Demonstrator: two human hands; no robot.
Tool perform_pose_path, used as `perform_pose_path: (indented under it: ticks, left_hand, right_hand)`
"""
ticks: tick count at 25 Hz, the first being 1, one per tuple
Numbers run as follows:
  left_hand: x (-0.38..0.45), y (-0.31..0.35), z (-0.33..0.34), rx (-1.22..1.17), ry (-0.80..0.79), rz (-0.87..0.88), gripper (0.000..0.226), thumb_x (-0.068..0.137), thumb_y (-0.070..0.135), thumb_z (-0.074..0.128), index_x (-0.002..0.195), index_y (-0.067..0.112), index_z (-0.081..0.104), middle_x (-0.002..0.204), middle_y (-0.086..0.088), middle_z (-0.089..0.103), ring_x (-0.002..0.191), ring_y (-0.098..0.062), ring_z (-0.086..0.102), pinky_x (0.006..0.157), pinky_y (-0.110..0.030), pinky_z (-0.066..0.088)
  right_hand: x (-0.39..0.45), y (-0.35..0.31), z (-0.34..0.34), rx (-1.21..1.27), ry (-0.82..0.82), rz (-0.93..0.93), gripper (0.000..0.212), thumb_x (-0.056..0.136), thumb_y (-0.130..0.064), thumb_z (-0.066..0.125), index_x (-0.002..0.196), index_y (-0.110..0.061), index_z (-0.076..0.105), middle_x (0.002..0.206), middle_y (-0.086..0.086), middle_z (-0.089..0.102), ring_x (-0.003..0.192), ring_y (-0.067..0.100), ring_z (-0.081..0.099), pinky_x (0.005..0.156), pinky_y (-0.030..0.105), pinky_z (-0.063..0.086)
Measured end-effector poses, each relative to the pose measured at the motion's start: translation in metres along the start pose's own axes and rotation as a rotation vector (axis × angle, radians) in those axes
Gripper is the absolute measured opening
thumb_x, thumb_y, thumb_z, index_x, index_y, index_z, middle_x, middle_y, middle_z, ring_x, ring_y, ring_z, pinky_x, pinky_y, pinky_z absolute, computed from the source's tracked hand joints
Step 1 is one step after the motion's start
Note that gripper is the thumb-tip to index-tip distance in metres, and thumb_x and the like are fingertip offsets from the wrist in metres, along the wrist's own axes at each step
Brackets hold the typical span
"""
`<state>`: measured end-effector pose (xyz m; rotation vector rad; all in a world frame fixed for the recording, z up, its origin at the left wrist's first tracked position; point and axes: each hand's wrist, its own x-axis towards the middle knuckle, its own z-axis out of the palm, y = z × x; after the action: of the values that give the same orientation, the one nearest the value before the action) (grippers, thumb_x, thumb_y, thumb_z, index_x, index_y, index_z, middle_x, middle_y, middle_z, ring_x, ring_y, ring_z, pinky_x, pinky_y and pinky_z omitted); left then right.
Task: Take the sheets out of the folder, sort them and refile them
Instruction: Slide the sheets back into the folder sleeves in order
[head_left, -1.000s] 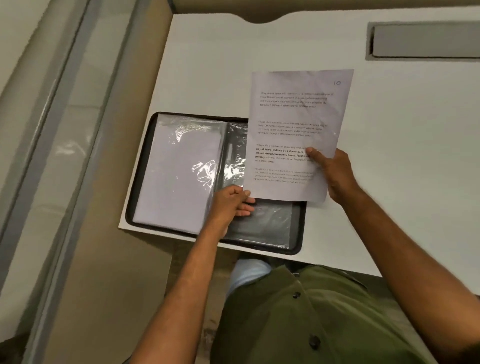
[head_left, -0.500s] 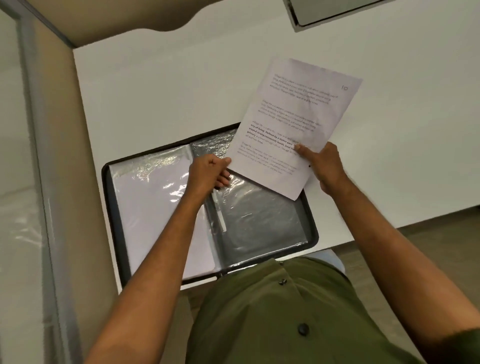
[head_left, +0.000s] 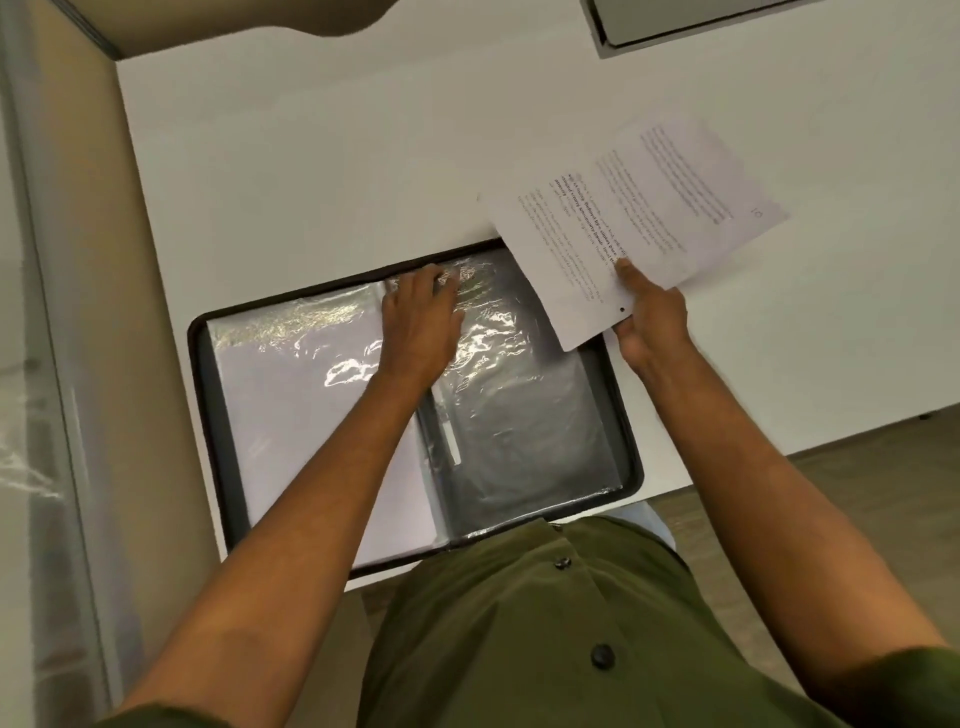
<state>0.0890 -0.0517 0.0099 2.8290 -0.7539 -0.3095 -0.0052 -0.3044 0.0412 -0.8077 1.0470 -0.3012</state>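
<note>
A black folder lies open on the white table, with glossy plastic sleeves on both sides. The left sleeve holds white sheets; the right sleeve looks empty and dark. My left hand rests on the sleeves near the spine at the folder's top edge, fingers curled on the plastic. My right hand pinches a printed sheet by its lower edge, thumb on top. The sheet, marked 10, is held above the table to the right of the folder, turned sideways.
A grey recessed panel sits in the table at the far right. A glass partition and beige wall run along the left. The table's near edge crosses just below the folder, next to my green shirt.
My right hand has carried the sheet to the right, off the folder, and rotated it sideways. My left hand has slid up along the spine to the folder's top edge.
</note>
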Motion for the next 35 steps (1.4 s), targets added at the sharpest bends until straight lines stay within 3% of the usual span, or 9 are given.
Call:
perform_pose_path:
  ticks: [4, 7, 13, 16, 18, 22, 29, 35]
  left_hand:
    - [-0.006, -0.003, 0.007, -0.107, 0.15, 0.008, 0.022, 0.095, 0.026, 0.068, 0.116, 0.022, 0.071, 0.13, -0.001, 0.06, 0.122, -0.027, 0.051, 0.1, -0.045, 0.037]
    - [0.0, -0.005, 0.004, -0.115, 0.146, 0.027, 0.007, 0.091, 0.024, 0.067, 0.095, 0.029, 0.067, 0.106, 0.011, 0.062, 0.109, -0.017, 0.055, 0.102, -0.039, 0.028]
    - [0.015, -0.002, -0.022, -0.195, -0.014, 0.072, 0.019, 0.084, 0.011, 0.06, 0.078, 0.027, 0.05, 0.081, 0.012, 0.052, 0.089, -0.016, 0.052, 0.093, -0.039, 0.026]
    - [0.024, -0.004, -0.028, -0.231, -0.112, 0.108, 0.017, 0.079, 0.013, 0.059, 0.081, 0.027, 0.049, 0.082, 0.011, 0.051, 0.092, -0.017, 0.051, 0.089, -0.038, 0.023]
    - [0.031, -0.006, -0.031, -0.272, -0.157, 0.101, 0.017, 0.079, 0.022, 0.063, 0.092, 0.027, 0.053, 0.092, 0.01, 0.055, 0.098, -0.017, 0.049, 0.091, -0.038, 0.023]
    - [0.042, -0.006, -0.035, -0.395, -0.178, 0.01, 0.039, 0.079, 0.046, 0.059, 0.115, 0.03, 0.055, 0.104, 0.009, 0.057, 0.105, -0.015, 0.046, 0.099, -0.043, 0.028]
    - [0.053, -0.008, -0.034, -0.278, -0.111, 0.02, 0.007, 0.094, 0.031, 0.06, 0.098, 0.026, 0.062, 0.103, 0.005, 0.052, 0.113, -0.022, 0.047, 0.103, -0.044, 0.025]
    - [0.051, -0.006, -0.028, -0.269, 0.003, 0.074, 0.009, 0.101, 0.029, 0.063, 0.1, 0.022, 0.069, 0.101, 0.002, 0.067, 0.102, -0.022, 0.057, 0.099, -0.041, 0.035]
  right_hand:
    - [0.003, 0.005, 0.008, 0.058, -0.005, 0.054, 0.049, 0.094, 0.0, 0.073, 0.14, -0.009, 0.059, 0.126, 0.011, 0.074, 0.11, 0.027, 0.075, 0.096, 0.051, 0.06]
    - [0.004, 0.001, 0.017, 0.086, -0.025, 0.052, 0.045, 0.094, 0.002, 0.071, 0.136, -0.009, 0.061, 0.127, 0.013, 0.073, 0.113, 0.029, 0.073, 0.098, 0.053, 0.058]
    - [0.011, -0.016, 0.037, 0.096, -0.079, 0.042, 0.024, 0.096, 0.001, 0.068, 0.113, -0.017, 0.067, 0.128, 0.013, 0.073, 0.114, 0.031, 0.072, 0.096, 0.053, 0.059]
    - [0.016, -0.017, 0.044, 0.101, -0.093, 0.04, 0.026, 0.096, 0.001, 0.068, 0.117, -0.016, 0.066, 0.131, 0.014, 0.071, 0.116, 0.032, 0.072, 0.094, 0.051, 0.061]
    - [0.019, -0.015, 0.047, 0.111, -0.103, 0.045, 0.031, 0.096, 0.001, 0.068, 0.123, -0.014, 0.065, 0.133, 0.015, 0.07, 0.116, 0.032, 0.071, 0.095, 0.051, 0.06]
    - [0.024, -0.014, 0.053, 0.105, -0.132, 0.032, 0.036, 0.097, 0.0, 0.068, 0.128, -0.016, 0.062, 0.133, 0.014, 0.07, 0.117, 0.032, 0.071, 0.098, 0.054, 0.058]
    - [0.038, -0.021, 0.076, 0.12, -0.154, 0.048, 0.04, 0.1, -0.002, 0.064, 0.139, -0.012, 0.057, 0.131, 0.016, 0.071, 0.118, 0.034, 0.07, 0.096, 0.055, 0.059]
    - [0.064, -0.022, 0.101, 0.08, -0.126, 0.077, 0.037, 0.099, -0.005, 0.068, 0.135, -0.003, 0.061, 0.128, 0.019, 0.071, 0.118, 0.034, 0.07, 0.09, 0.051, 0.062]
